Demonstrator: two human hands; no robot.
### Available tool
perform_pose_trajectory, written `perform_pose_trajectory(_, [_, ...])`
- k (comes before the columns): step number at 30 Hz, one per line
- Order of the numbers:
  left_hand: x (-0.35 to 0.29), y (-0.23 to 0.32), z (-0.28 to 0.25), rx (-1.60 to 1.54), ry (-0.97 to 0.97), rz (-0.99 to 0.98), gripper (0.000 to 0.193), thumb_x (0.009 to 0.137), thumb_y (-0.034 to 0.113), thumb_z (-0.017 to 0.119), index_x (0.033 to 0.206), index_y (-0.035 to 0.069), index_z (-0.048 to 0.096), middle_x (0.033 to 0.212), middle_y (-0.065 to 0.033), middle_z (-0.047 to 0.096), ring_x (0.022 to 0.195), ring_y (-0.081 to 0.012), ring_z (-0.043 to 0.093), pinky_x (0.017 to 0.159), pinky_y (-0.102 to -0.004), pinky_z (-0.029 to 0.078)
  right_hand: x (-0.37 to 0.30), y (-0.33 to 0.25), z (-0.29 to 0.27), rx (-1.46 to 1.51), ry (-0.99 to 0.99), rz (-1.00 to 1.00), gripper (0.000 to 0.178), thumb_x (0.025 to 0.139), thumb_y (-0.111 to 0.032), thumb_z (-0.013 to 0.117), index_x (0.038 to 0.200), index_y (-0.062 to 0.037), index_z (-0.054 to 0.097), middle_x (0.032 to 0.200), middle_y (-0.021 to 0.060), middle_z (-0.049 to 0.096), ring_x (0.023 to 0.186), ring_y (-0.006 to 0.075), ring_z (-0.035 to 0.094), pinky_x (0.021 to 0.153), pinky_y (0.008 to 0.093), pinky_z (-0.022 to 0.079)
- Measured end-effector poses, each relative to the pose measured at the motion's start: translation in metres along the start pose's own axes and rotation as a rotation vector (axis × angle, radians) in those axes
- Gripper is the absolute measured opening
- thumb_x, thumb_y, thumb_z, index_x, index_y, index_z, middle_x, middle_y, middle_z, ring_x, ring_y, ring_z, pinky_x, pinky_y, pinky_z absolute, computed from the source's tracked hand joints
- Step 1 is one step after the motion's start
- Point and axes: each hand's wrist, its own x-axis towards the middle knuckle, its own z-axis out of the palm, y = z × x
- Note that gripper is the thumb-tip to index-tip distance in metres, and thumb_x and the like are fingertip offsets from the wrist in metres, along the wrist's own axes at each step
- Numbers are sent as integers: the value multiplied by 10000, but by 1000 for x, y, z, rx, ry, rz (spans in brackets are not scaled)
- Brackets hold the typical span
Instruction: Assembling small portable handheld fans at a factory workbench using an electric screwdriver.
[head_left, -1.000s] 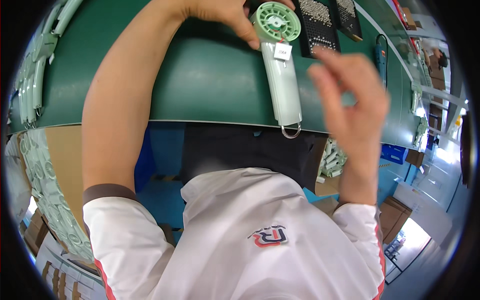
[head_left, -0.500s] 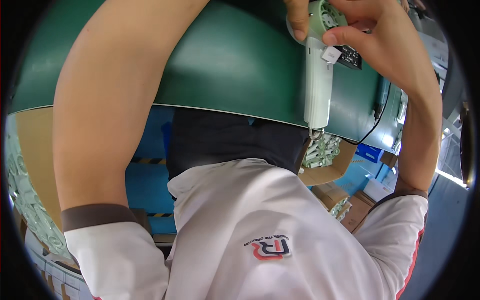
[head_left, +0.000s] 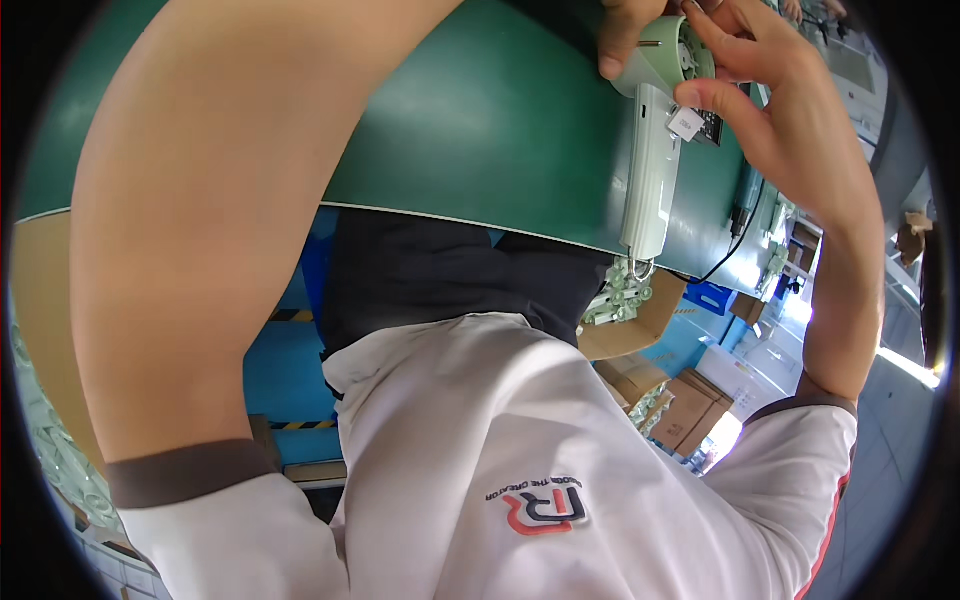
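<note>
Near the top edge, a pale green and white handheld fan [head_left: 652, 185] has its round head between my two hands, its handle pointing toward me over the table edge. My left hand [head_left: 628, 35] grips the head from the left, the thumb along its side and the other fingers cut off by the picture's top. From the right, my right hand [head_left: 765, 65] pinches the head, thumb at its lower rim and a finger at its upper rim. Inside the head, blade-like parts show. A small white tag [head_left: 686, 123] sticks out beside the handle, and a metal loop [head_left: 641, 268] hangs from the handle's end.
The green table [head_left: 470, 130] bears a dark block [head_left: 711, 127] behind the fan and a corded screwdriver-like tool [head_left: 746, 195] at right. Below the edge stands a cardboard box [head_left: 625, 340] with pale green parts; another box [head_left: 45, 320] is at left. Other people's hands [head_left: 815, 12] show far right.
The fan has shifted slightly right and down with both hands. Its head has turned, so more of its outer side shows. My right fingers have shifted along the rim.
</note>
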Motion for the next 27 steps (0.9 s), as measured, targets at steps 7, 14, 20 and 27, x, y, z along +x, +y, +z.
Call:
perform_pose_trajectory(7, [-2, 0, 8, -99, 53, -27, 709, 609, 67, 949, 1247, 14, 645, 1026, -129, 744, 953, -247, 692, 843, -359, 537, -9, 24, 16, -4, 58, 35, 342, 811, -192, 807, 1013, 62, 697, 958, 266, 585, 918, 419, 603, 777, 443, 493])
perform_pose_trajectory(14, [-15, -2, -2, -787, -46, -38, 839, 690, -85, 906, 1439, 34, 546, 1367, -98, 656, 1296, -222, 587, 1114, -386, 436, -7, 29, -5, 130, -1, 47, 294, 798, -229, 765, 851, 60, 760, 790, 264, 717, 765, 413, 725, 657, 458, 567])
perform_pose_trajectory(20, [-17, -56, -16, -549, 43, -284, 535, 822, 143, 837, 1296, -8, 641, 1194, -102, 716, 1108, -225, 682, 951, -357, 526, -68, 90, 58, 219, 145, 144, 295, 797, -239, 790, 885, 41, 770, 812, 239, 730, 789, 389, 733, 682, 449, 571])
perform_pose_trajectory(27, [-21, -19, -12, -452, 139, -337, 820, 703, 401, 961, 1312, -19, 607, 1187, -77, 680, 1054, -188, 654, 879, -324, 502, -83, 105, 118, 385, 253, 120, 296, 789, -241, 809, 906, 29, 770, 811, 216, 730, 788, 364, 730, 683, 438, 569])
